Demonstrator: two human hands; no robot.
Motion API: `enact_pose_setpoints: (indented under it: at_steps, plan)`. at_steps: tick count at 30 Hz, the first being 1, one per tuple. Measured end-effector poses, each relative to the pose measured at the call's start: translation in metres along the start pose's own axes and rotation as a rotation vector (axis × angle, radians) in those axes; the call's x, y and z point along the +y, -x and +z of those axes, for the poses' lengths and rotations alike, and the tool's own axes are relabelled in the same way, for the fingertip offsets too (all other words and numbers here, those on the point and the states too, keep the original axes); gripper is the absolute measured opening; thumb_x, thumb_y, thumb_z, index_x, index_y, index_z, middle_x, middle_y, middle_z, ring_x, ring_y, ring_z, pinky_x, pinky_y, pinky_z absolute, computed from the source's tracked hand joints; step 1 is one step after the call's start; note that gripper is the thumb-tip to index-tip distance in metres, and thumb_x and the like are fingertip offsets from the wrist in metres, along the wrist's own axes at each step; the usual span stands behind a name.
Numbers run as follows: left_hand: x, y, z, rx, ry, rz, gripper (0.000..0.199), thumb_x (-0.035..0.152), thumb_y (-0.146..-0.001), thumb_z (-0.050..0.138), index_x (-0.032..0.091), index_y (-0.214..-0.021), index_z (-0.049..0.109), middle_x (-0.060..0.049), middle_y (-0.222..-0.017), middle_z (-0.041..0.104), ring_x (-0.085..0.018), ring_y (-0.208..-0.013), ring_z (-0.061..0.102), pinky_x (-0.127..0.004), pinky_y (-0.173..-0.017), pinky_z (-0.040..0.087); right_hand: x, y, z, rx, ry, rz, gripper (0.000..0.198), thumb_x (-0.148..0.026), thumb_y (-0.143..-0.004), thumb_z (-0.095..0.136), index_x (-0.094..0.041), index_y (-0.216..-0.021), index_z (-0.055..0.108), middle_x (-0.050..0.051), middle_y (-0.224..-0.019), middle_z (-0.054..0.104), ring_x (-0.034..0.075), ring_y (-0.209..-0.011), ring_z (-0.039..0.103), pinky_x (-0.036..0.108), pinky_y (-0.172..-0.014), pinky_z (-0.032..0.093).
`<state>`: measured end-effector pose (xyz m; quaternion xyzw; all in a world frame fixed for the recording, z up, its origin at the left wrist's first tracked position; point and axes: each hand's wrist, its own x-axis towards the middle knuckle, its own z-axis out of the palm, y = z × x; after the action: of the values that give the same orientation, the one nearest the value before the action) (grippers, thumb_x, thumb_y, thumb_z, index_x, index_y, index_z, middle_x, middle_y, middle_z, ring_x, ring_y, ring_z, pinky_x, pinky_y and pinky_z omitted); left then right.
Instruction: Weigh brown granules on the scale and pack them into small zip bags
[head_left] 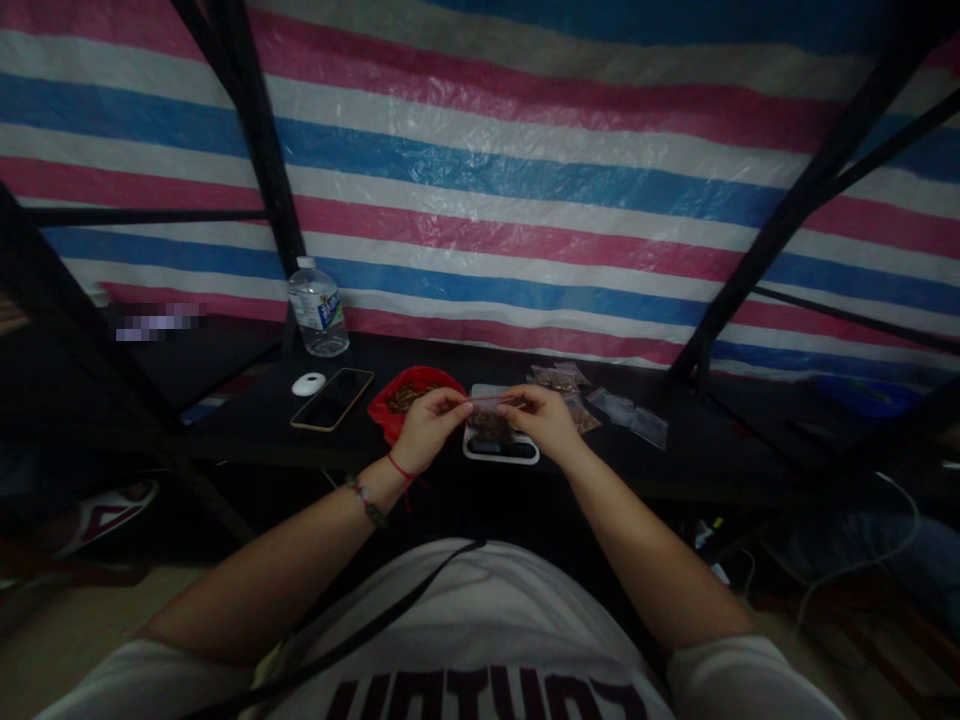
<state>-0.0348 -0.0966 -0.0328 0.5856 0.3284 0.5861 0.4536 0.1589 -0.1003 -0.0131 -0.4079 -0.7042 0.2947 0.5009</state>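
Note:
Between my two hands hangs a small clear zip bag with brown bits in its lower part. My left hand pinches its top edge at the left corner, and my right hand pinches the right corner. Below and behind the bag is a white digital scale, partly covered by it; I cannot tell whether they touch. Left of the scale lies a red plastic bag, open, with a heap of brown pieces inside. Several filled zip bags lie beyond my right hand, with flat clear bags beside them.
A phone and a white round object lie on the dark table at left. Behind them stands a clear plastic bottle. Dark metal posts frame a striped plastic sheet. A blue item lies far right.

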Motion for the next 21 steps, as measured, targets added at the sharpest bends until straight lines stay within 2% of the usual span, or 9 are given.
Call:
enact_pose_setpoints:
  at_steps: [4, 8, 17, 21]
  plan:
    - [0.000, 0.001, 0.001, -0.012, 0.002, 0.009, 0.032, 0.042, -0.066, 0.075, 0.014, -0.077, 0.063, -0.002, -0.074, 0.066, -0.013, -0.069, 0.060, -0.026, -0.069, 0.048, 0.000, 0.001, 0.006, -0.025, -0.039, 0.037, 0.023, -0.039, -0.071, 0.072, -0.017, -0.078, 0.072, 0.004, -0.072, 0.069, 0.015, -0.062, 0.060, 0.026, -0.060, 0.047]
    - [0.001, 0.003, 0.002, -0.044, -0.015, 0.009, 0.032, 0.042, -0.068, 0.074, 0.015, -0.081, 0.064, -0.002, -0.077, 0.067, -0.013, -0.070, 0.061, -0.026, -0.070, 0.049, -0.006, 0.002, 0.008, -0.002, -0.053, 0.048, 0.022, -0.038, -0.069, 0.073, -0.018, -0.077, 0.073, 0.005, -0.075, 0.071, 0.017, -0.065, 0.062, 0.026, -0.060, 0.048]
    - [0.004, 0.006, 0.003, -0.035, -0.074, 0.030, 0.030, 0.043, -0.068, 0.074, 0.015, -0.076, 0.065, -0.003, -0.074, 0.068, -0.015, -0.069, 0.062, -0.028, -0.069, 0.051, -0.009, 0.006, 0.013, 0.078, -0.018, 0.041, 0.019, -0.037, -0.070, 0.070, -0.018, -0.072, 0.071, 0.005, -0.069, 0.070, 0.017, -0.063, 0.061, 0.026, -0.060, 0.047]
    - [0.005, 0.008, 0.005, -0.054, -0.068, 0.019, 0.029, 0.042, -0.069, 0.072, 0.015, -0.078, 0.065, -0.004, -0.076, 0.069, -0.015, -0.069, 0.063, -0.028, -0.069, 0.051, -0.011, 0.007, 0.017, 0.057, -0.020, 0.018, 0.019, -0.037, -0.071, 0.069, -0.018, -0.074, 0.072, 0.005, -0.073, 0.071, 0.017, -0.064, 0.063, 0.026, -0.060, 0.048]
